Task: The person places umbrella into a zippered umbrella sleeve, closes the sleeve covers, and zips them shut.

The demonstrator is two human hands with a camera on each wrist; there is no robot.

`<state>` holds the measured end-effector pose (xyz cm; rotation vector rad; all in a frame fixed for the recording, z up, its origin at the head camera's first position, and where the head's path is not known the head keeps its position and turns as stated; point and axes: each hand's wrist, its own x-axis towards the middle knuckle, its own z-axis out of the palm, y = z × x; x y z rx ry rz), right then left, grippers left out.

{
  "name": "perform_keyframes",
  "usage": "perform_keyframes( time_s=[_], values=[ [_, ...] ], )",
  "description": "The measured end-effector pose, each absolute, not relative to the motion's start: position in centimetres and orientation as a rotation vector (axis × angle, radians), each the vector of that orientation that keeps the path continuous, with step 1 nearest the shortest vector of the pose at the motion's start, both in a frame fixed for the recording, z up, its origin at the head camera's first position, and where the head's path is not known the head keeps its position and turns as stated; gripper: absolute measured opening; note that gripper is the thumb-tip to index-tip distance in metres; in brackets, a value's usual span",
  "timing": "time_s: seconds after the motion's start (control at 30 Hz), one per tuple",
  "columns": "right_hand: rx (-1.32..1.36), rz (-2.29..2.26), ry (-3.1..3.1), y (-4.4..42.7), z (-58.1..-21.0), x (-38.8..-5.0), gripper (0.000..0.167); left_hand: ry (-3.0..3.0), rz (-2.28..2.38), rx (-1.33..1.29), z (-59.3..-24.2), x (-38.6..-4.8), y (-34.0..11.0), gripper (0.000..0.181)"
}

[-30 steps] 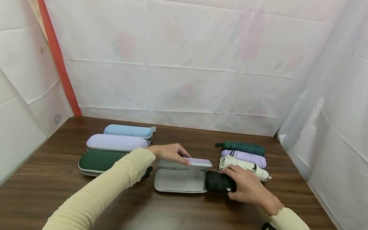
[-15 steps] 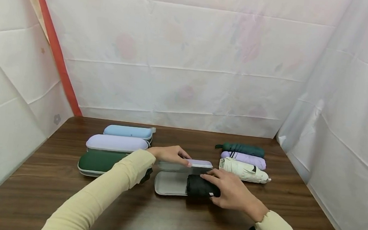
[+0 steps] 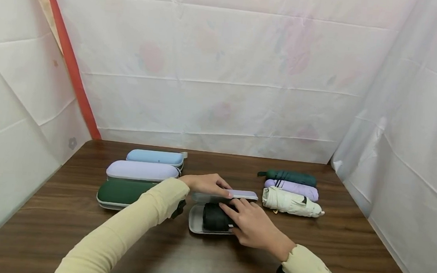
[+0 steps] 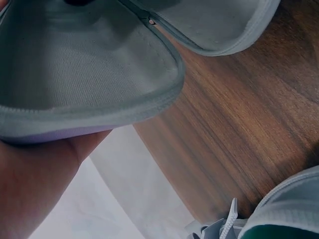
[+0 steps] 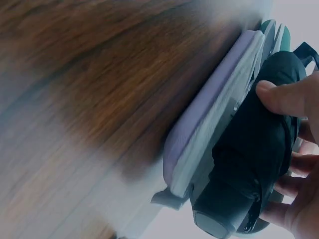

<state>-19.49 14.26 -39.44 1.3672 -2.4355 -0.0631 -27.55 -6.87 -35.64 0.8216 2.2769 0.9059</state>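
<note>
- White sheets (image 3: 224,67) close off the far side and both flanks of the brown table (image 3: 191,264);
- the right hand (image 3: 253,226) has thumb and fingers clamped on opposite sides of the black umbrella (image 3: 215,217); the umbrella lies over the near half of the open purple case (image 3: 195,226); whether it touches bottom cannot be told;
- the left hand (image 3: 206,184) grips the raised lid (image 3: 245,194), its fingers partly hidden;
- good placing probably calls for a level umbrella, lined up with the case's long sides; the strap (image 5: 305,52) is best tucked inside the rim, the lid held back;
- the green case (image 3: 124,192) sits just beside the left forearm, the white umbrella (image 3: 290,202) near the right hand; the easiest room for moving seems to be toward the person, where bare wood shows.
</note>
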Motion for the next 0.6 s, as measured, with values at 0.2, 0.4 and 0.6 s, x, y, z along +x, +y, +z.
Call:
perform_keyframes(
  time_s=[0.2, 0.4, 0.6],
  values=[
    [1.352, -0.098, -2.457, 13.0, -39.9, -19.8, 0.066, 2.267, 0.942, 0.801, -35.5, -27.7, -7.0, 0.043],
    [1.342, -0.119, -2.490, 12.5, -40.7, -20.0, 0.067, 2.242, 0.944, 0.840, -35.4, -27.7, -6.7, 0.044],
    [1.341, -0.125, -2.496, 12.4, -41.2, -20.0, 0.067, 2.246, 0.920, 0.852, -35.1, -27.5, -6.4, 0.043]
  ],
)
